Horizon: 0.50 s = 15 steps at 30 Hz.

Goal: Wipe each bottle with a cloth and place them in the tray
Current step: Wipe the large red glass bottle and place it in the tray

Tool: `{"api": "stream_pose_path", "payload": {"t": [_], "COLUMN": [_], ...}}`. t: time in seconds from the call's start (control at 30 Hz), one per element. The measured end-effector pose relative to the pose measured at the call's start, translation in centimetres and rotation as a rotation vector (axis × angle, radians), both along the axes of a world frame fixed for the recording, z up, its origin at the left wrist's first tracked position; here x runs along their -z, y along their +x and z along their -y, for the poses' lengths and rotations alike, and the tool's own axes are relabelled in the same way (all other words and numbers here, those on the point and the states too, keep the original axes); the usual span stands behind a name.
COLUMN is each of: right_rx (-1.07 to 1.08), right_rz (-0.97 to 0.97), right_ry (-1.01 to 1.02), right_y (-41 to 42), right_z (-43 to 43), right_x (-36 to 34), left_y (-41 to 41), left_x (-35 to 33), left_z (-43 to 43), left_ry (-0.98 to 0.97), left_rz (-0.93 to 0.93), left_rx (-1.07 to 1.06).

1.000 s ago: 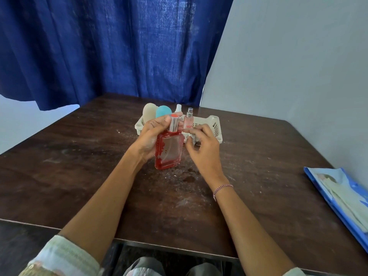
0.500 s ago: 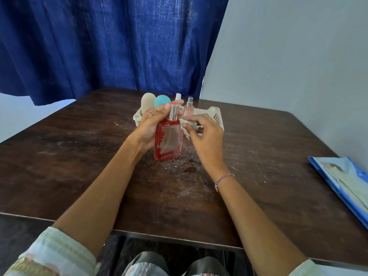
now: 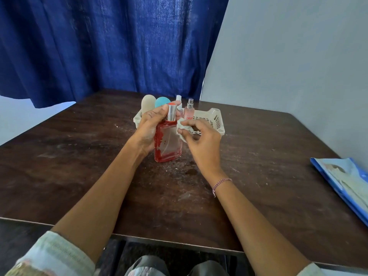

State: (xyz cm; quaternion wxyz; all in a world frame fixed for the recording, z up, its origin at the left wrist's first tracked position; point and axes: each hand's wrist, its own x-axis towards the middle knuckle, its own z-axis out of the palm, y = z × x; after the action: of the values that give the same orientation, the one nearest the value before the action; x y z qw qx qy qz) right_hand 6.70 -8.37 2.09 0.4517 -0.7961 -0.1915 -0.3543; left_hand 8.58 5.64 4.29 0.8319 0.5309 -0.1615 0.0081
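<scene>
Wiping in progress: a person's left hand (image 3: 148, 132) grips a flat red bottle (image 3: 168, 144) upright near the middle of the dark tabletop (image 3: 79, 156). It is just in front of the pale slotted tray (image 3: 216, 120), which sits toward the far edge. The fingers wrap the bottle's left side and reach up beside its silvery cap. The right hand (image 3: 201, 142) pinches a small crumpled cloth (image 3: 184, 128) against the bottle's upper right shoulder. Whether the base rests on the wood or hangs just above it is hard to tell from this angle. Other containers stand in the tray's left end, among them a slim pink spray bottle (image 3: 188, 112).

The red bottle appears to be thick glass: rigid, fairly heavy for its size, smooth-faced and likely slippery, and breakable if dropped. The safest hold seems to be across its narrow sides below the shoulder, not by the cap, which may pull off. A blue packet (image 3: 346, 182) lies at the tabletop's right edge.
</scene>
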Motion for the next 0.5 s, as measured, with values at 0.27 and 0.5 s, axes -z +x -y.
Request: {"api": "stream_pose_path", "payload": {"t": [0.27, 0.5], "right_rx": [-0.092, -0.001], "right_rz": [0.037, -0.124], "right_ry": [-0.031, 0.077], "right_y": [0.0, 0.6], "right_z": [-0.1, -0.5], "right_x": [0.0, 0.5], "left_y": [-0.1, 0.2], "left_x": [0.0, 0.2], "left_z": [-0.1, -0.2], "left_ry": [-0.035, 0.003], "left_rz": [-0.010, -0.005], "left_rx": [0.019, -0.029]}}
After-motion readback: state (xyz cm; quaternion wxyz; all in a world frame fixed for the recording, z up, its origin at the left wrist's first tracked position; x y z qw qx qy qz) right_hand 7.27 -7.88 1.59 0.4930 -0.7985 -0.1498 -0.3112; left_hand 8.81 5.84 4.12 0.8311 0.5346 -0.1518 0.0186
